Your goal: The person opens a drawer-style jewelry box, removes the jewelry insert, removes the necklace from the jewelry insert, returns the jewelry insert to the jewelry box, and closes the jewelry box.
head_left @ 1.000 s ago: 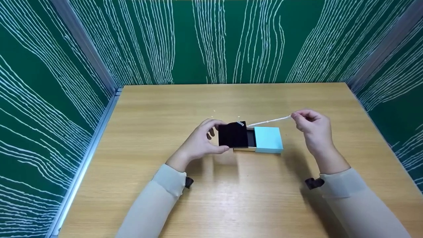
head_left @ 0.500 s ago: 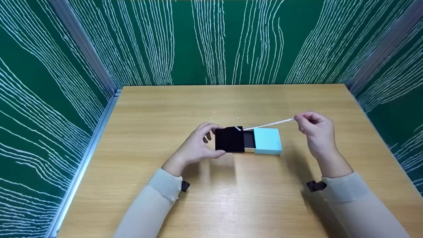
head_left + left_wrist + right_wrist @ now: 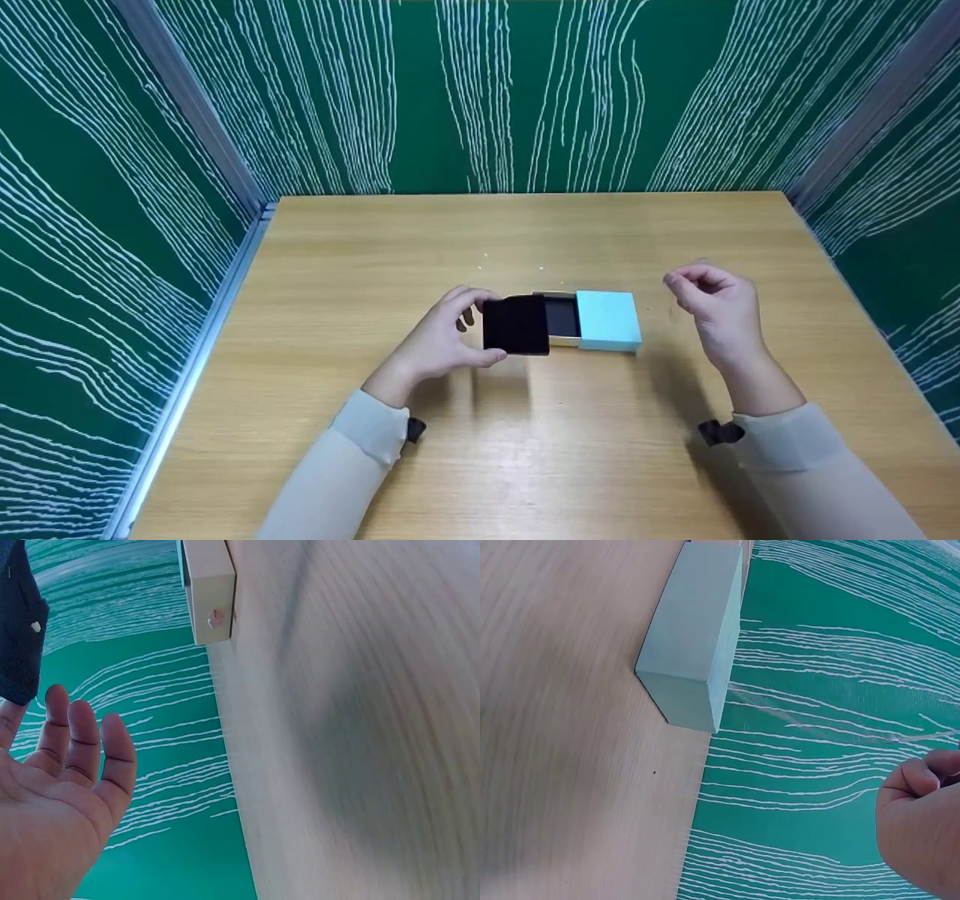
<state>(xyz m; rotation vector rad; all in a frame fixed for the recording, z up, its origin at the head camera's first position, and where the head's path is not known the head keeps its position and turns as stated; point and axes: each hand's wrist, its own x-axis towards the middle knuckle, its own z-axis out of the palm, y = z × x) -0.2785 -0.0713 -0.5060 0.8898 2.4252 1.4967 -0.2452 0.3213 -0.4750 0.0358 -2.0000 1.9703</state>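
The person is wearing plain, pale-grey clothing: the left sleeve (image 3: 322,487) and right sleeve (image 3: 825,487) are ending in wide cuffs (image 3: 367,424), with a black left fitting (image 3: 416,430) and black right fitting (image 3: 720,432) jutting inward.

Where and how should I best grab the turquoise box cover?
I'd pinch the turquoise cover across its near and far sides, coming from the right: that flat end is exposed, while the tray juts out leftward, toward the left hand.
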